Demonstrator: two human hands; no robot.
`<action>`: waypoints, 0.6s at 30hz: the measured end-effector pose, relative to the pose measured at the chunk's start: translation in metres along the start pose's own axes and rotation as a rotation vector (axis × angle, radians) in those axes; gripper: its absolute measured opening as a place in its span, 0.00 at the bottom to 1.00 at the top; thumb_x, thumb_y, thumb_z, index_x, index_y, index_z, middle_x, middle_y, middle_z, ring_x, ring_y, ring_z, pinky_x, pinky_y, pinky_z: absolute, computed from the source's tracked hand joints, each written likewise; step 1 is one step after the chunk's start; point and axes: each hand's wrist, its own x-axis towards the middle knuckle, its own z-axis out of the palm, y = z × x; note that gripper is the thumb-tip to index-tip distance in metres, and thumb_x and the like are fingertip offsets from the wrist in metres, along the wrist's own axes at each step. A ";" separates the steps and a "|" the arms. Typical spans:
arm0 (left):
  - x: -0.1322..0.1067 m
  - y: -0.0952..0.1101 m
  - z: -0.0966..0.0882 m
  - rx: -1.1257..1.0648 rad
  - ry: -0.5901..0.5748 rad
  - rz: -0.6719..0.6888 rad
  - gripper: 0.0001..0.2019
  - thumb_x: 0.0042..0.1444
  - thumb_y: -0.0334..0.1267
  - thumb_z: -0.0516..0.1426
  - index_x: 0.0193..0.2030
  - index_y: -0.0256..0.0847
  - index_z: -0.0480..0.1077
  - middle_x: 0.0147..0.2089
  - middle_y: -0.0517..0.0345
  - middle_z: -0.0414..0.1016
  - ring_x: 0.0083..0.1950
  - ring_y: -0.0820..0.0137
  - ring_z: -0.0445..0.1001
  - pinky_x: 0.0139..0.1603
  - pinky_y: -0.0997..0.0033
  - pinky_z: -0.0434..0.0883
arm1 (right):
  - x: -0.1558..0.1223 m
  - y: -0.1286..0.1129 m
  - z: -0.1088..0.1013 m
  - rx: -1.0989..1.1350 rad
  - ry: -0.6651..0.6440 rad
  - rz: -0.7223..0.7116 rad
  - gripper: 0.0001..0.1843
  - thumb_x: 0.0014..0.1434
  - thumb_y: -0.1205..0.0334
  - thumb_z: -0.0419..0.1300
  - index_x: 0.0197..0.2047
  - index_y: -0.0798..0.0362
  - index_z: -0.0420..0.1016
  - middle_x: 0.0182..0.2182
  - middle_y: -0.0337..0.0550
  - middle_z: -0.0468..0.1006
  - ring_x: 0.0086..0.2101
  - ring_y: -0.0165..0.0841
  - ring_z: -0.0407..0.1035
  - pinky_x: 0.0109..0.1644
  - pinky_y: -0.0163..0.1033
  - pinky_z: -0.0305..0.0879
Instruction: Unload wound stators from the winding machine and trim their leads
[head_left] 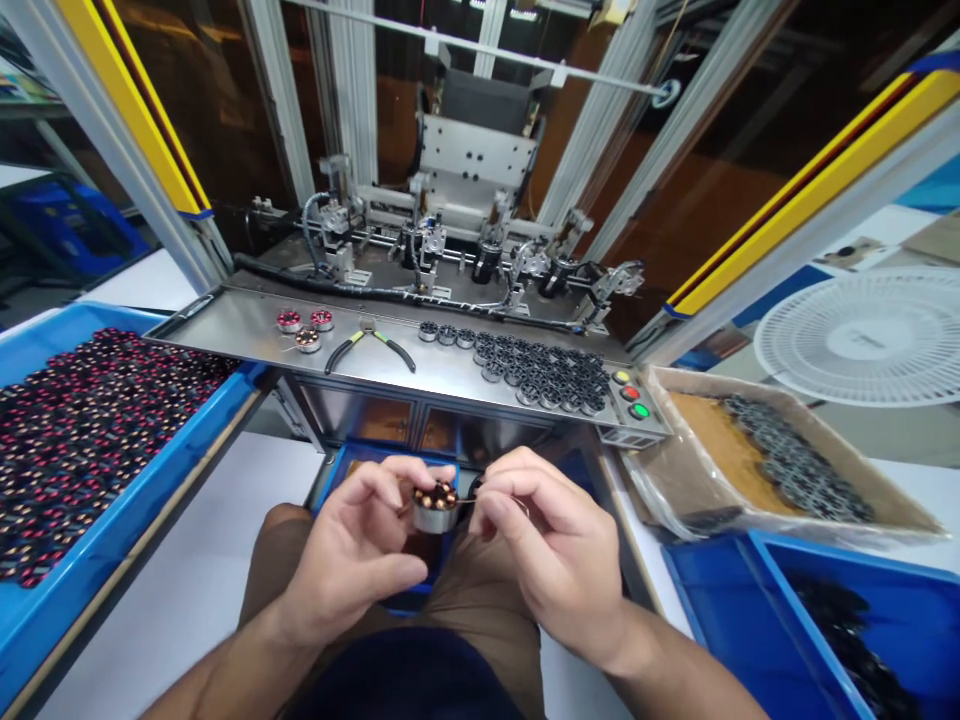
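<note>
The left hand is curled around a small round silver motor stator with copper windings, thumb and fingertips pinching its rim. The stator sits low in the middle of the view, above the person's lap, its wound face tilted up toward the camera, so its short axis points up and slightly back. The right hand is closed in a pinch just beside the stator's right edge; what it grips is too small to tell. Beyond, a steel tabletop carries black-handled pliers and a cluster of dark ring-shaped cores. A blue plastic tray of red-wound stators lies left.
</note>
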 end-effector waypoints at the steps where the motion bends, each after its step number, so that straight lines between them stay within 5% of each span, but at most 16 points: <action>1: 0.002 0.000 -0.001 -0.044 0.011 0.015 0.16 0.48 0.30 0.69 0.42 0.47 0.73 0.48 0.62 0.77 0.63 0.63 0.70 0.61 0.66 0.69 | 0.001 0.000 0.000 0.026 -0.020 -0.010 0.11 0.63 0.70 0.58 0.29 0.57 0.75 0.25 0.42 0.74 0.29 0.29 0.69 0.33 0.36 0.66; 3: 0.008 0.000 -0.003 -0.115 0.008 -0.082 0.17 0.51 0.42 0.67 0.48 0.46 0.73 0.48 0.57 0.79 0.61 0.62 0.73 0.59 0.66 0.70 | 0.002 0.001 0.000 0.057 -0.070 -0.055 0.09 0.62 0.71 0.58 0.30 0.57 0.76 0.25 0.43 0.75 0.29 0.30 0.70 0.34 0.37 0.68; 6: 0.016 -0.003 -0.007 -0.200 -0.198 -0.518 0.28 0.61 0.61 0.52 0.46 0.34 0.75 0.40 0.46 0.81 0.40 0.63 0.81 0.40 0.68 0.77 | 0.004 0.004 -0.002 0.044 -0.116 -0.111 0.08 0.61 0.73 0.59 0.32 0.58 0.76 0.25 0.44 0.76 0.29 0.30 0.70 0.35 0.37 0.68; 9: 0.017 -0.005 -0.008 -0.211 -0.375 -0.712 0.33 0.63 0.61 0.45 0.38 0.30 0.75 0.29 0.45 0.79 0.25 0.64 0.79 0.23 0.72 0.73 | 0.003 0.005 -0.005 0.040 -0.110 -0.117 0.07 0.61 0.74 0.59 0.32 0.58 0.76 0.26 0.44 0.76 0.29 0.30 0.70 0.33 0.37 0.69; 13: 0.008 -0.003 -0.002 -0.006 -0.154 -0.413 0.14 0.57 0.41 0.63 0.48 0.39 0.73 0.39 0.52 0.80 0.31 0.70 0.80 0.30 0.76 0.75 | 0.002 0.006 -0.007 -0.030 -0.030 -0.104 0.07 0.60 0.74 0.60 0.32 0.57 0.76 0.27 0.43 0.75 0.30 0.30 0.70 0.34 0.36 0.68; 15: 0.004 -0.002 0.001 0.116 -0.038 -0.235 0.20 0.50 0.30 0.67 0.50 0.46 0.73 0.44 0.56 0.77 0.37 0.71 0.80 0.37 0.75 0.76 | 0.002 0.006 -0.007 -0.050 0.001 -0.081 0.08 0.60 0.74 0.60 0.31 0.57 0.76 0.27 0.43 0.75 0.30 0.29 0.69 0.33 0.36 0.67; 18: 0.002 -0.004 0.004 0.276 0.072 -0.021 0.20 0.46 0.27 0.69 0.47 0.46 0.76 0.47 0.57 0.74 0.42 0.71 0.77 0.41 0.75 0.76 | 0.001 0.007 -0.004 -0.045 0.017 -0.062 0.08 0.61 0.73 0.60 0.30 0.57 0.76 0.26 0.42 0.74 0.29 0.30 0.69 0.33 0.37 0.66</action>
